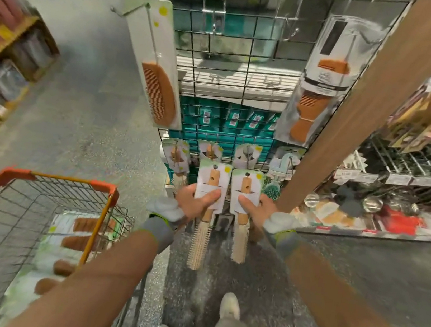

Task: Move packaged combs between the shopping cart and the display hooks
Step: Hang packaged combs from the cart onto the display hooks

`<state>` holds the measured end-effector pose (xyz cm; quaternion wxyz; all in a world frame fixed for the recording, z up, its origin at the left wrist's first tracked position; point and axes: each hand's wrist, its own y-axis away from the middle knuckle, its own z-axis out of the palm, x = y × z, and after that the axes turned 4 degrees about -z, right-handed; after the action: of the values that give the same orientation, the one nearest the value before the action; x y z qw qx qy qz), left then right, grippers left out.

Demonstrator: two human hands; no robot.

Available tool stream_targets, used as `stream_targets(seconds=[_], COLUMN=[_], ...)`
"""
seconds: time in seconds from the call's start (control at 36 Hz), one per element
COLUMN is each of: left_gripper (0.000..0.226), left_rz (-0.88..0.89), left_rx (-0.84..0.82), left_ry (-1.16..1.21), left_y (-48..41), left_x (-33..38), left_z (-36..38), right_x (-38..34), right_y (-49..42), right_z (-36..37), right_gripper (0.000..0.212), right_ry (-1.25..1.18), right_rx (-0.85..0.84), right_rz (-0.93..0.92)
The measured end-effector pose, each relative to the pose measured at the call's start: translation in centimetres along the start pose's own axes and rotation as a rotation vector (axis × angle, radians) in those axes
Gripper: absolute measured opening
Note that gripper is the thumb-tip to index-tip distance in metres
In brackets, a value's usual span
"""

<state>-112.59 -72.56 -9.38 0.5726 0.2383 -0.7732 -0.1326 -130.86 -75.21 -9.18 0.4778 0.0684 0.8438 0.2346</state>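
Wooden brush packs (213, 182) hang bristles-down, one pinched by the left hand (198, 201), one by the right hand (255, 210). Grid (225, 54) stands just ahead; cart (60, 177) lies nearer the left hand.

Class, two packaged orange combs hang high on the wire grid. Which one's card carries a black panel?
The right comb pack, beside the wooden post. The left comb pack has a plain pale card with a yellow dot.
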Motion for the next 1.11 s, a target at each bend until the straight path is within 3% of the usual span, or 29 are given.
stream_targets(seconds=[0.06, 0.14, 0.25, 0.36, 0.47, 0.56, 0.67, 0.86, 1.11], left_gripper=[0.035, 0.037, 0.037, 0.04, 0.042, 0.033, 0.024, 0.04, 0.029], left_rz=[0.011, 0.028, 0.003, -0.023, -0.076, -0.091, -0.1, -0.162, -0.131], left_rx=[0.02, 0.037, 0.006, -0.006, 0.016, 0.03, 0.037, 0.061, 0.096], left_ry=[0.018, 0.031, 0.075, 0.083, 0.108, 0.125, 0.136, 0.152, 0.15], left_y=[-0.1, -0.4, -0.6, -0.5, -0.6, -0.3, 0.0, 0.1, 0.3], left_x=[0.2, 0.4, 0.5, 0.4, 0.6, 1.0, 1.3, 0.7, 0.8], left_z=[0.5, 1.1, 1.6, 1.9, 2.1, 2.1, 2.4, 2.4, 2.1], right_x=[0.6, 0.3, 0.3, 0.0, 0.0, -0.4, -1.1, -1.9, -1.5], right_y=[-1.1, -1.5, -2.9, -3.8, -5.7, -6.5, -7.9, -9.6, -10.4], right_z=[-0.2, -0.7, -1.1, -1.5, -1.6, -1.7, -2.3, -1.8, -0.5], right_gripper=[0.04, 0.018, 0.053, 0.067, 0.065, 0.074, 0.069, 0.065, 0.061], right_ry=[0.006, -0.003, 0.031, 0.016, 0.056, 0.031, 0.107, 0.193, 0.151], right_rx=[0.002, -0.04, -0.105, -0.097, -0.14, -0.122, -0.148, -0.1, -0.084], right_rz=[0.005, 0.017, -0.025, 0.019, -0.004, -0.004, 0.0, -0.03, -0.042])
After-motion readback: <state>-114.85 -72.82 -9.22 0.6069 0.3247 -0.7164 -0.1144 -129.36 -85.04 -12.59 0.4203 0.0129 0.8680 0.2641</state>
